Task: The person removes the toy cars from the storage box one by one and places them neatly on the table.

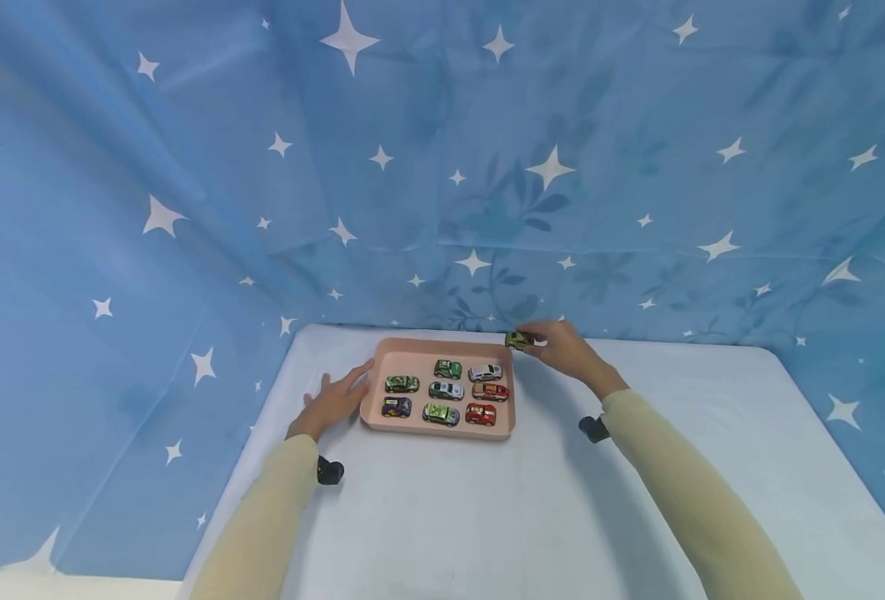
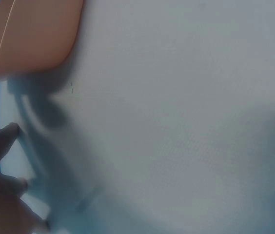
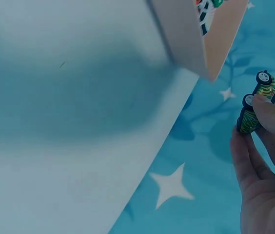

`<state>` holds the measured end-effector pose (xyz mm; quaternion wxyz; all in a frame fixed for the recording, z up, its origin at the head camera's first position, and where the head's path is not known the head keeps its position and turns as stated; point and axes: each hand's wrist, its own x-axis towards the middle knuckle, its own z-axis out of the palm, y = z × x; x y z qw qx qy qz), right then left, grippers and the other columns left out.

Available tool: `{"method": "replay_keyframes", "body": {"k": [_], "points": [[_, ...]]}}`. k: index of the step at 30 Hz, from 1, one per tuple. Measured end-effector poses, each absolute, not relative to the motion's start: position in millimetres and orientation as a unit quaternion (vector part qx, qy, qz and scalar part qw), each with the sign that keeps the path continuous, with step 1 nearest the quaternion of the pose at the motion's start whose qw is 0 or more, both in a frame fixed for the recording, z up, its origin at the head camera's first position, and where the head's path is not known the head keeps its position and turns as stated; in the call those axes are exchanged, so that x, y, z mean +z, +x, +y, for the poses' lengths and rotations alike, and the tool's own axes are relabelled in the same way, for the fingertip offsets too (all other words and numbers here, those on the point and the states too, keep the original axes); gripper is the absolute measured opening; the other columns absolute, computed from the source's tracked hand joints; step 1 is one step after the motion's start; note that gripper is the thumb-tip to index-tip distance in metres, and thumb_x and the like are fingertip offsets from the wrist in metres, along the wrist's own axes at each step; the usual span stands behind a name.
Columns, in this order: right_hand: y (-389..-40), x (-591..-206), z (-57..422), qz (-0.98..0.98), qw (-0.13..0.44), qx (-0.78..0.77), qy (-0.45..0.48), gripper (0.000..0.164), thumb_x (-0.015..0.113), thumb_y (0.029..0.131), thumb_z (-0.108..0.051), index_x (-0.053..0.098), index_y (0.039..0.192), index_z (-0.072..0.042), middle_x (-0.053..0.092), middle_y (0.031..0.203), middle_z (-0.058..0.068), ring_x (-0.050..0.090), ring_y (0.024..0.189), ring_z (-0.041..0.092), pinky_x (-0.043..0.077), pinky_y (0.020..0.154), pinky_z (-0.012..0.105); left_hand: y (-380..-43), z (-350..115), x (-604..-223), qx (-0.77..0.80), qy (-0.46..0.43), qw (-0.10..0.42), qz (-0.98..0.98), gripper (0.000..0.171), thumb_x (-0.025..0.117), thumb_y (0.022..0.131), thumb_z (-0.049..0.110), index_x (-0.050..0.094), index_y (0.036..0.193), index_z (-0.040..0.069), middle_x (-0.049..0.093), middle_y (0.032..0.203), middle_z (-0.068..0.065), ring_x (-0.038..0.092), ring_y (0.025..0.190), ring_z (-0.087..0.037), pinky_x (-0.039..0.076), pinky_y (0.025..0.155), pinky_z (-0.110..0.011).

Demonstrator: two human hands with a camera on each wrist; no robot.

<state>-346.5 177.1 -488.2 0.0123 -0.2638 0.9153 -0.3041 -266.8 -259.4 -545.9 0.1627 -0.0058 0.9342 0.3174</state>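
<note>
My right hand (image 1: 562,348) pinches a green-and-yellow patterned toy car (image 1: 519,340) between thumb and fingers, at the far right corner of the pink tray (image 1: 442,346). In the right wrist view, the toy car (image 3: 258,103) tilts steeply, its wheels facing the tray. My left hand (image 1: 335,400) is at the tray's left side, with a fingertip touching its rim and other fingers spread apart. Several toy cars stand inside the tray, among them a green one (image 1: 447,369), a white one (image 1: 485,372), a red one (image 1: 481,414) and a dark purple one (image 1: 396,407).
The tray lies on a white table (image 1: 450,508) near its back edge. Behind and to the left hangs a blue curtain (image 1: 412,192) with white stars. A dark wrist camera (image 1: 594,429) sits by the right sleeve, another (image 1: 330,471) by the left.
</note>
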Motion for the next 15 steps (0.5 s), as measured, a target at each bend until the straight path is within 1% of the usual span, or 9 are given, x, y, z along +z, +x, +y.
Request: {"method": "replay_keyframes", "body": {"k": [5,15], "points": [[-342,-492,190,0.919,0.017,-0.306,-0.249,0.039,0.073,0.099,0.003,0.069,0.137,0.006,0.072,0.129,0.024,0.07,0.118,0.044,0.055,0.102,0.061,-264,-258,-544,0.323,-0.013,0.163,0.932,0.058,0.035,0.116,0.051,0.026,0.172,0.037,0.024,0.175,-0.016,-0.013,0.158,-0.053,-0.016,0.115,-0.079],[-339,-501,207,0.92,0.016,-0.299,-0.252,0.039,0.074,0.098,0.003,0.068,0.136,0.009,0.073,0.125,0.025,0.071,0.113,0.043,0.057,0.098,0.06,-264,-258,-545,0.316,-0.005,0.155,0.936,0.058,0.035,0.116,0.05,0.026,0.172,0.037,0.026,0.174,-0.015,-0.011,0.158,-0.054,-0.014,0.114,-0.081]]}}
